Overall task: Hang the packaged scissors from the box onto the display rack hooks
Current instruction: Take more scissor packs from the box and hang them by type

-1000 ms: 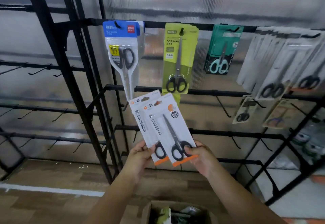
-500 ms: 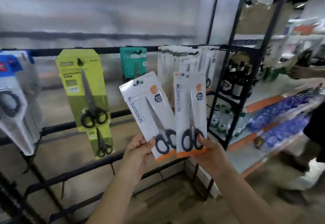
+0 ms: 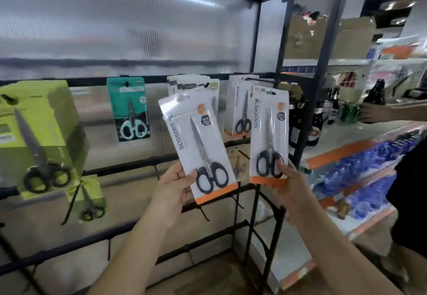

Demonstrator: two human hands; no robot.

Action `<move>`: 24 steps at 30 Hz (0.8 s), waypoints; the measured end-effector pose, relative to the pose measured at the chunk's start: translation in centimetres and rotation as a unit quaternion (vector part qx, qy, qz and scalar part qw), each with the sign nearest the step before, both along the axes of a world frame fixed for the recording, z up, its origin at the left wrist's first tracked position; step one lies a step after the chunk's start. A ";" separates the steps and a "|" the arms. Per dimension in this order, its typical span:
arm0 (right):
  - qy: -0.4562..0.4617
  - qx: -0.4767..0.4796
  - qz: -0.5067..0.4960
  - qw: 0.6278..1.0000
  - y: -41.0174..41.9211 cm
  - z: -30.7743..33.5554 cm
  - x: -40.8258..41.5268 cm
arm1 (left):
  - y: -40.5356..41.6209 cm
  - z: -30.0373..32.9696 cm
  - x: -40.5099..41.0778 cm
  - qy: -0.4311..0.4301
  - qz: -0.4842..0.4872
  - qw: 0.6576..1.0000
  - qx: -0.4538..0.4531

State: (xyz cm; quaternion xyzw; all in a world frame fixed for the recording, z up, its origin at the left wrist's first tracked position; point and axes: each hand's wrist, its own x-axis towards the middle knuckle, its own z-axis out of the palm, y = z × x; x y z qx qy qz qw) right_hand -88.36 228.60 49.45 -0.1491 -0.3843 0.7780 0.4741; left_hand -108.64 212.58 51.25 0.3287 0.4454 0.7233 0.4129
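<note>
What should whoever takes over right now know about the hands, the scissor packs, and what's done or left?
Left hand pinches a white scissors pack by its lower edge, pack tilted left. Right hand grips a matching pack, held upright.
Both packs are in the air in front of the display rack, on no hook.
Done: green, teal and white hanging packs are on the top rail.
Left: hang these two, probably with the matching white packs. The box is out of view.

Both arms raised, left hand (image 3: 172, 184) and right hand (image 3: 288, 182) in pinching grip.
</note>
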 end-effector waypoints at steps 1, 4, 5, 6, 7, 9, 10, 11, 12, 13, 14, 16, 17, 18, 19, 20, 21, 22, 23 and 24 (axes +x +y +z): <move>-0.013 0.023 0.002 1.000 1.4 0.6 0.4 | 0.9 0.2 0.4 0.003 0.012 1.000 0.004; -0.043 0.078 0.002 0.996 5.3 2.5 1.4 | 3.6 0.2 2.0 0.020 0.038 0.999 0.012; -0.044 0.089 0.005 0.995 6.6 3.0 1.6 | 4.4 0.1 2.5 0.025 0.044 0.999 0.014; -0.041 0.094 0.010 0.995 7.7 3.5 1.7 | 5.1 -0.1 3.0 0.025 0.050 0.998 0.014; -0.036 0.092 0.013 0.995 8.7 3.9 1.7 | 5.8 -0.3 3.5 0.020 0.056 0.998 0.015; -0.030 0.085 0.013 0.996 10.5 4.2 1.9 | 6.6 -0.8 4.4 0.010 0.065 0.998 0.016; -0.031 0.088 0.017 0.995 11.1 4.0 2.0 | 7.0 -1.0 4.7 0.008 0.070 0.997 0.011; -0.033 0.094 0.022 0.995 11.6 3.6 2.1 | 7.2 -1.4 5.0 0.010 0.077 0.997 0.001; -0.035 0.097 0.024 0.994 12.0 3.2 2.2 | 7.4 -1.6 5.3 0.017 0.083 0.996 -0.008; -0.033 0.096 0.024 0.995 12.3 2.7 2.4 | 7.6 -1.8 5.4 0.026 0.087 0.996 -0.017; -0.028 0.092 0.023 0.995 12.6 2.2 2.5 | 7.7 -1.8 5.6 0.034 0.088 0.995 -0.024; -0.017 0.081 0.025 0.996 12.9 1.7 2.6 | 7.8 -1.7 5.9 0.045 0.087 0.995 -0.030; -0.012 0.073 0.027 0.997 13.1 1.5 2.6 | 7.9 -1.6 6.0 0.048 0.086 0.995 -0.031; -0.008 0.065 0.028 0.997 13.2 1.4 2.6 | 8.0 -1.4 6.1 0.049 0.086 0.995 -0.031; -0.004 0.059 0.030 0.998 13.4 1.4 2.5 | 8.0 -1.2 6.2 0.048 0.086 0.995 -0.028; 0.000 0.059 0.033 0.998 13.4 1.4 2.5 | 8.2 -1.0 6.2 0.047 0.088 0.995 -0.024; 0.006 0.064 0.038 0.997 13.5 1.6 2.4 | 8.4 -0.7 6.2 0.045 0.092 0.995 -0.017; 0.011 0.072 0.044 0.996 13.5 1.8 2.5 | 8.6 -0.5 6.2 0.044 0.097 0.994 -0.012; 0.013 0.079 0.049 0.996 13.5 2.0 2.5 | 8.7 -0.4 6.2 0.046 0.101 0.994 -0.009; 0.013 0.082 0.051 0.995 13.4 2.2 2.6 | 8.9 -0.2 6.3 0.051 0.105 0.993 -0.007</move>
